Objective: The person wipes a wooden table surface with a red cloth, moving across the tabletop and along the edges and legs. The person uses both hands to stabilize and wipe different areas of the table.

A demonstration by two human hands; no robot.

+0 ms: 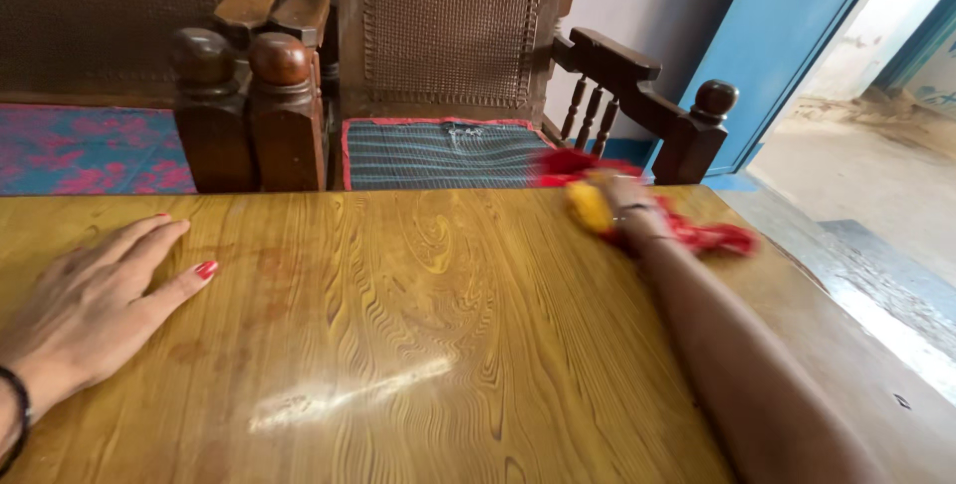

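A: Near edge first. What is being seen on the left?

B: The left hand [95, 305] is being laid flat on the wooden worktop [398, 345], palm down, fingers spread, grip released, nothing held. A dark band is being worn at that wrist.

A: And the right?

B: The right hand [622, 200] is being stretched out to the worktop's far edge. A red cloth [697, 233] is being pressed there under it, blurred. Something yellow [590, 207] is being shown just beside the fingers; whether it is part of the cloth cannot be told. The grip is being closed over the cloth, as far as the blur allows.

A: Where is the cloth lying exactly?

B: On the worktop's far right part, near the corner, well apart from the left hand.

A: Beyond the worktop?

B: A wooden chair [448, 36] with a woven back and a striped cushion [438, 153] is being shown just behind. A second seat with a patterned pink and blue cushion [85, 150] is standing to its left. A blue door [787, 46] is being shown at far right.
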